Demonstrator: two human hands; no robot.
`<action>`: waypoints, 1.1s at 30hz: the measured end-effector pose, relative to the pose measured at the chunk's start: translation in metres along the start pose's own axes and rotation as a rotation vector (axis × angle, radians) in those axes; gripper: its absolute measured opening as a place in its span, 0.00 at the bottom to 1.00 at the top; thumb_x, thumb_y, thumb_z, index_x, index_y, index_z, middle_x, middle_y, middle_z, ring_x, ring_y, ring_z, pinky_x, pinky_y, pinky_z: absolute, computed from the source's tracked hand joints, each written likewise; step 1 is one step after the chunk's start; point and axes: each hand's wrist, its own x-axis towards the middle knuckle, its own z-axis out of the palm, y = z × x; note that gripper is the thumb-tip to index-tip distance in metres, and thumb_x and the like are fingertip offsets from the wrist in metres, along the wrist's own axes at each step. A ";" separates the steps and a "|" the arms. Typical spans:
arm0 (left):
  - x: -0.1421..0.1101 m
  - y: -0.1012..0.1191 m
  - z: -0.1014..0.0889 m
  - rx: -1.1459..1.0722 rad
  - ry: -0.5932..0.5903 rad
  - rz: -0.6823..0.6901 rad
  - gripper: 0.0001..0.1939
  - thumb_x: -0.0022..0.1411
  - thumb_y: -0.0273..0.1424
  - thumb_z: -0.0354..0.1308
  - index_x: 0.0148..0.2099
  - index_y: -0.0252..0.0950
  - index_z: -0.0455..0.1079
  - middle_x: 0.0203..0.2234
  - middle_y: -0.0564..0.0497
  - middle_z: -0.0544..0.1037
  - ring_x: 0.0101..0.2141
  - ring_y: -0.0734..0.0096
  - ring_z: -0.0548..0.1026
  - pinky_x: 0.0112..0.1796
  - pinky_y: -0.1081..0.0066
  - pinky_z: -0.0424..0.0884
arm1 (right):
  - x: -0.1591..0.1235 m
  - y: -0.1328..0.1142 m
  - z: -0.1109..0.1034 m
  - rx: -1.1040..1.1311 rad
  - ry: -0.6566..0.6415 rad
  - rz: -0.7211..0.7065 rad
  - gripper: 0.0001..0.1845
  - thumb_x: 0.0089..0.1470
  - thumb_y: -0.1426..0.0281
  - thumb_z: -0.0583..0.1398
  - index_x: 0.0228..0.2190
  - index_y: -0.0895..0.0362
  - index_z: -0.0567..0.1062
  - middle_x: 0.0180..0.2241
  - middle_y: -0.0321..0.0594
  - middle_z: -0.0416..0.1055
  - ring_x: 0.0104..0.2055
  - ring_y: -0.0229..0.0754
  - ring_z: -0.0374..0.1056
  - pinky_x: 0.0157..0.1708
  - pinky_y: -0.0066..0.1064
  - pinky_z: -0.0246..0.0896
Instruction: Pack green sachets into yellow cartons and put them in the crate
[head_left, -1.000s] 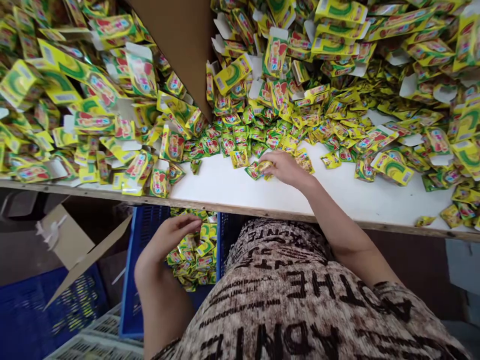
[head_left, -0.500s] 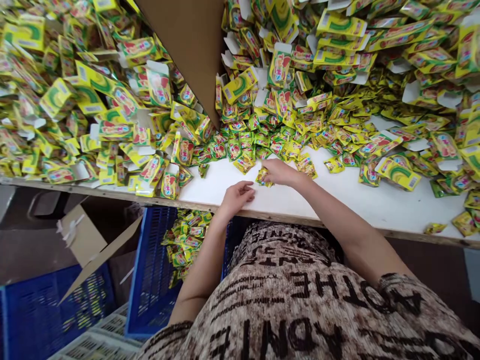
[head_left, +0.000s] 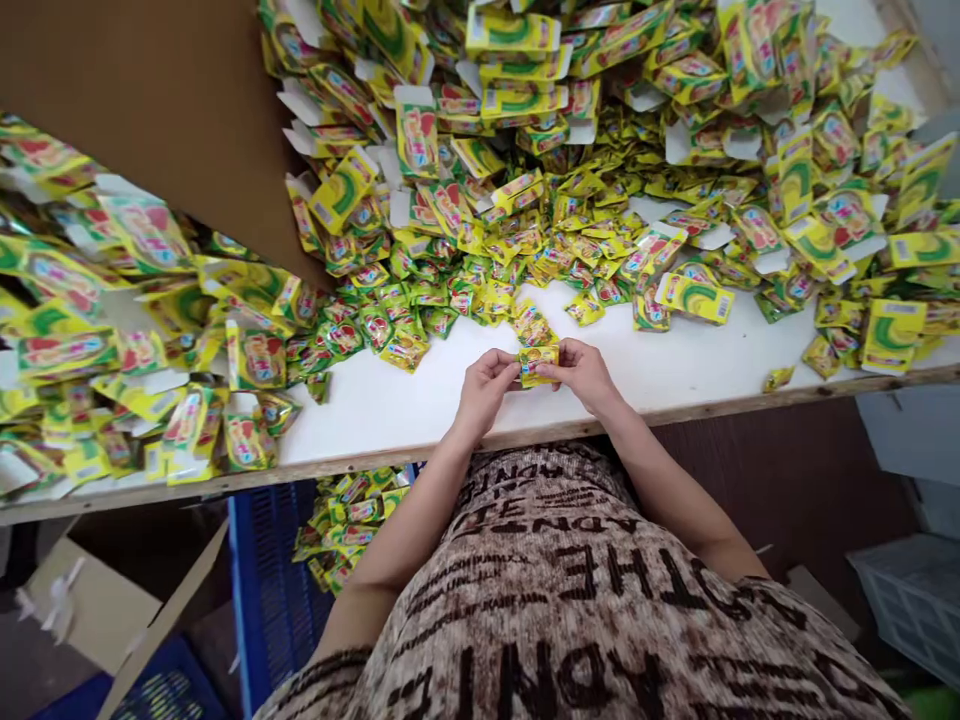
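A small yellow candy packet (head_left: 538, 366) is held between my two hands, just above the white tabletop (head_left: 360, 415). My left hand (head_left: 486, 388) pinches its left end with thumb and fingers. At its right end, the thumb and fingers of my right hand (head_left: 589, 375) close on it too. Right behind it lies another yellow packet (head_left: 531, 323) on the table. A heap of small green and yellow packets (head_left: 420, 290) spreads beyond my hands.
Piled small yellow cartons (head_left: 517, 65), several with open flaps, fill the back; more cartons (head_left: 75, 350) lie left. A brown cardboard panel (head_left: 172, 130) stands between the piles. Below the wooden table edge (head_left: 315, 468) is a blue crate (head_left: 274, 580) with packets inside.
My right hand has lifted a packet from the table and brought it to my left hand, which now grips it too. The view has turned to the right.
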 end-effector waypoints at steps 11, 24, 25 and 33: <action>0.025 -0.004 0.057 0.164 -0.292 0.029 0.19 0.47 0.35 0.71 0.41 0.35 0.74 0.33 0.49 0.80 0.35 0.67 0.77 0.40 0.67 0.74 | -0.025 0.004 -0.053 -0.004 0.097 -0.081 0.21 0.39 0.56 0.70 0.32 0.57 0.75 0.26 0.33 0.71 0.24 0.34 0.66 0.19 0.27 0.70; 0.134 -0.011 0.245 1.295 -0.629 1.026 0.24 0.61 0.20 0.51 0.59 0.29 0.66 0.55 0.34 0.70 0.58 0.49 0.65 0.60 0.49 0.55 | -0.078 0.015 -0.134 -0.413 0.713 -0.439 0.13 0.53 0.61 0.65 0.37 0.57 0.78 0.31 0.38 0.73 0.28 0.36 0.67 0.26 0.29 0.68; 0.135 -0.010 0.245 1.345 -0.602 1.009 0.22 0.61 0.20 0.50 0.58 0.28 0.67 0.54 0.34 0.71 0.56 0.50 0.67 0.58 0.51 0.59 | -0.079 0.015 -0.133 -0.413 0.711 -0.449 0.13 0.53 0.62 0.65 0.37 0.57 0.78 0.31 0.38 0.73 0.29 0.37 0.67 0.27 0.29 0.67; 0.057 0.060 0.097 1.117 -0.500 0.653 0.10 0.61 0.32 0.59 0.45 0.36 0.70 0.35 0.49 0.77 0.33 0.68 0.74 0.34 0.70 0.69 | -0.077 0.004 -0.130 -0.175 0.665 -0.369 0.15 0.50 0.62 0.67 0.38 0.58 0.79 0.31 0.37 0.76 0.28 0.35 0.68 0.25 0.27 0.67</action>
